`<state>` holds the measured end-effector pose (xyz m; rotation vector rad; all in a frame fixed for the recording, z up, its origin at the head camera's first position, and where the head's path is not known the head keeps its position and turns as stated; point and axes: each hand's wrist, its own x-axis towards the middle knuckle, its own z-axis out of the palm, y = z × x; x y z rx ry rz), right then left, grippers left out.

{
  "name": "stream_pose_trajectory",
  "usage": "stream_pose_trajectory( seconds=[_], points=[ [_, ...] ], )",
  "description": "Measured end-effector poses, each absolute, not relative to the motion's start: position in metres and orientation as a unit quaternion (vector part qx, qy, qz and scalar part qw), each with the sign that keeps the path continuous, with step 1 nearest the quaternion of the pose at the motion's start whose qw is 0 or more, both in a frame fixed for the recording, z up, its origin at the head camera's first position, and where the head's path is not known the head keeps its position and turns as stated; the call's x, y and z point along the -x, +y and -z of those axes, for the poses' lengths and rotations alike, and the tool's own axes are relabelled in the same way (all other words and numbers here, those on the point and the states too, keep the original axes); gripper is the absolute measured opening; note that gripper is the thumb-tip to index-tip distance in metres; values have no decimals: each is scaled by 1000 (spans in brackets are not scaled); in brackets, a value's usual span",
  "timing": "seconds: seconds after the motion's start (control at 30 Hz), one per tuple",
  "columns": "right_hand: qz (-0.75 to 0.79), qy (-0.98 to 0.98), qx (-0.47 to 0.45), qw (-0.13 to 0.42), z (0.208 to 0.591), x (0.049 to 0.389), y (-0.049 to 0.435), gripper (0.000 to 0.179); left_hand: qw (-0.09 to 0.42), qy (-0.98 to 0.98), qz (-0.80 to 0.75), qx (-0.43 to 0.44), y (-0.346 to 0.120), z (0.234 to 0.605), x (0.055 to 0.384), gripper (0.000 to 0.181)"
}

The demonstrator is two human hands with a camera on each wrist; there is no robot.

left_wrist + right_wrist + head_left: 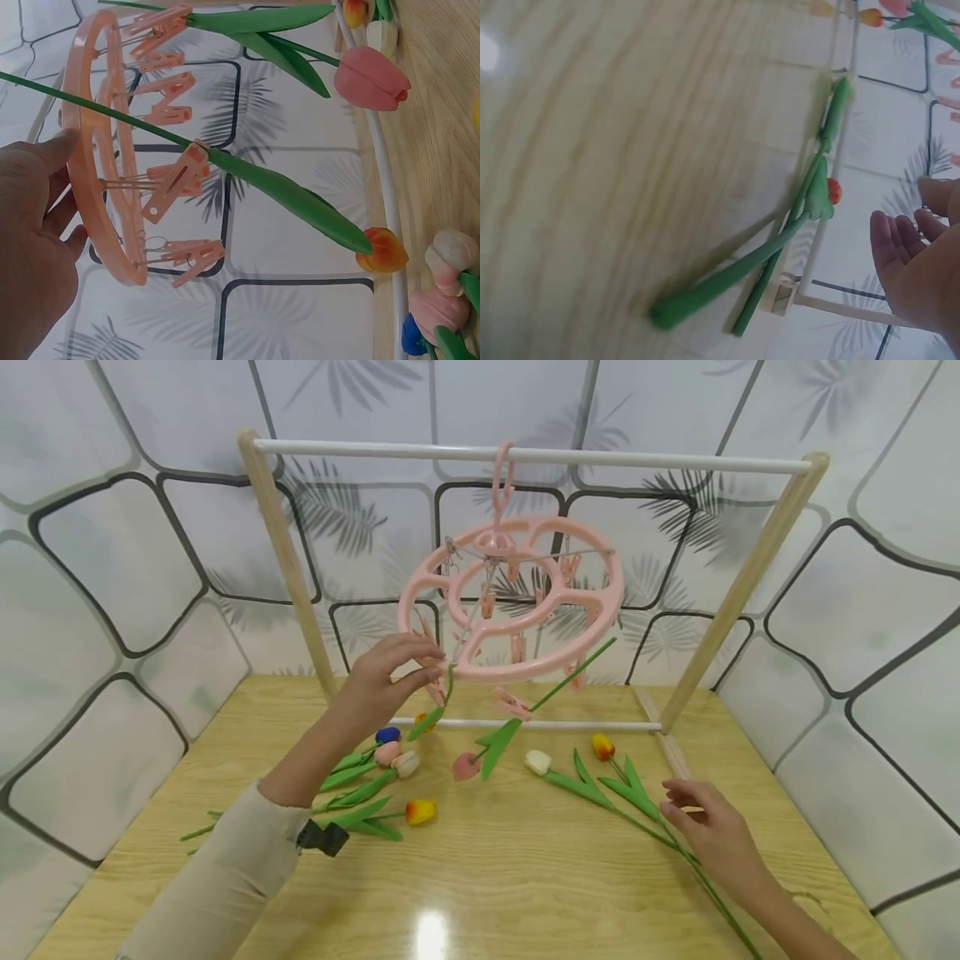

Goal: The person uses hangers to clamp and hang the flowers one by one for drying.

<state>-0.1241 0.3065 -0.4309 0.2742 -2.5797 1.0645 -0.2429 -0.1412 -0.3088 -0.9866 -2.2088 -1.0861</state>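
Note:
A pink round clip hanger [525, 672] hangs from a white rail, its clips dangling below. My left hand [393, 672] grips the hanger's near-left rim between thumb and fingers. Just under that hand, an orange tulip [381, 250] dangles head-down, its stem caught in a pink clip [176, 182]. A pink tulip [467, 766] hangs from the neighbouring clip [513, 703], stem slanting up to the right. My right hand [708, 827] hovers with loosely bent fingers, holding nothing. Beside it on the table lie a white tulip [537, 762] and a red-yellow tulip [603, 747], their stems crossing.
Wooden posts [738, 602] and a white top rail [660, 460] make up the stand. On the table's left lie several tulips, among them a blue one [387, 736] and a yellow one [421, 812]. A patterned wall [97, 560] surrounds the wooden table [525, 877].

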Motion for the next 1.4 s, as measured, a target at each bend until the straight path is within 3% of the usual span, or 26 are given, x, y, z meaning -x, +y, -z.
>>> stream_pose_trajectory(
  seconds=[0.33,0.53,1.13,1.4],
  points=[
    [-315,-946,-63,54,446,130,325,41,242,-807,400,362,-141,309,243,22],
    [-297,-953,-53,14,455,135,328,45,241,-805,400,365,-140,311,243,21],
    [-304,-951,-44,-10,456,137,325,35,252,-801,393,375,-136,312,245,21],
    [-300,-953,-43,6,451,135,324,30,271,-792,394,380,-137,311,243,21]
  ],
)
